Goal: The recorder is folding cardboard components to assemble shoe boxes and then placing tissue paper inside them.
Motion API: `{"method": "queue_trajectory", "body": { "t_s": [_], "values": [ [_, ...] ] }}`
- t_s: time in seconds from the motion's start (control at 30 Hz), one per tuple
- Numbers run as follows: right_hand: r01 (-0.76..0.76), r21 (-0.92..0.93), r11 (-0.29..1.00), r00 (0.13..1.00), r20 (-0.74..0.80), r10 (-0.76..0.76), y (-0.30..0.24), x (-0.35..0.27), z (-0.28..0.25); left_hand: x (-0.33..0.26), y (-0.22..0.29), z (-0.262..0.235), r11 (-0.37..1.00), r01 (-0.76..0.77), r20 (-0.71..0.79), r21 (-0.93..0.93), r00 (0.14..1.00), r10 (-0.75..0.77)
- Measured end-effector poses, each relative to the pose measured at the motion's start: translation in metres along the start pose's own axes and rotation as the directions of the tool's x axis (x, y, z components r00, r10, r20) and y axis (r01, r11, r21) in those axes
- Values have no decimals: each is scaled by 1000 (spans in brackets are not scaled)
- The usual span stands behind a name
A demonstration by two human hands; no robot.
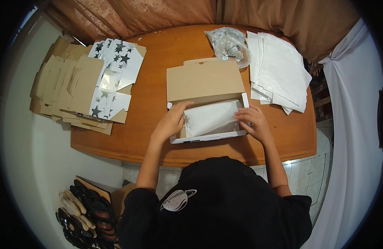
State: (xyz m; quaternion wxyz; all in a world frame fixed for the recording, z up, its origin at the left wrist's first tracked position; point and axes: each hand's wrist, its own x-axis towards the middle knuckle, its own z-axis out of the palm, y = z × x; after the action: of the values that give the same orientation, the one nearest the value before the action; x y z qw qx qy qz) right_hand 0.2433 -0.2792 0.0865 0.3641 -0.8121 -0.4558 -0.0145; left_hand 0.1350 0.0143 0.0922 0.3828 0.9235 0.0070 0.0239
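An open cardboard box point(206, 81), white outside and brown inside, stands in front of me with its lid raised on the far side. Inside it lies a folded sheet of white tissue paper point(212, 117), slanting up toward the right; what may lie under it is hidden. My left hand point(171, 121) reaches over the left wall, fingers apart, its fingertips at the paper's left end. At the right end, my right hand point(254, 123) has bent fingers closed on the paper's edge.
Flattened brown cardboard boxes point(73, 83), some with star-printed white faces point(118, 62), are stacked on the left of the wooden table point(148, 141). A clear plastic bag point(228, 43) of silvery bits and a pile of white paper sheets point(278, 70) lie far right. Shoes point(91, 207) stand lower left.
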Motion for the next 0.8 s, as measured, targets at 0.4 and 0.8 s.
{"method": "queue_trajectory", "body": {
  "t_s": [0.4, 0.8],
  "values": [
    [-190, 353, 916, 835, -433, 340, 21, 59, 17, 3, -14, -9, 962, -127, 45, 243, 992, 120],
    [102, 70, 992, 934, -350, -71, 30, 16, 7, 43, -37, 11, 992, -79, -393, 104, 912, 113]
  ]
}}
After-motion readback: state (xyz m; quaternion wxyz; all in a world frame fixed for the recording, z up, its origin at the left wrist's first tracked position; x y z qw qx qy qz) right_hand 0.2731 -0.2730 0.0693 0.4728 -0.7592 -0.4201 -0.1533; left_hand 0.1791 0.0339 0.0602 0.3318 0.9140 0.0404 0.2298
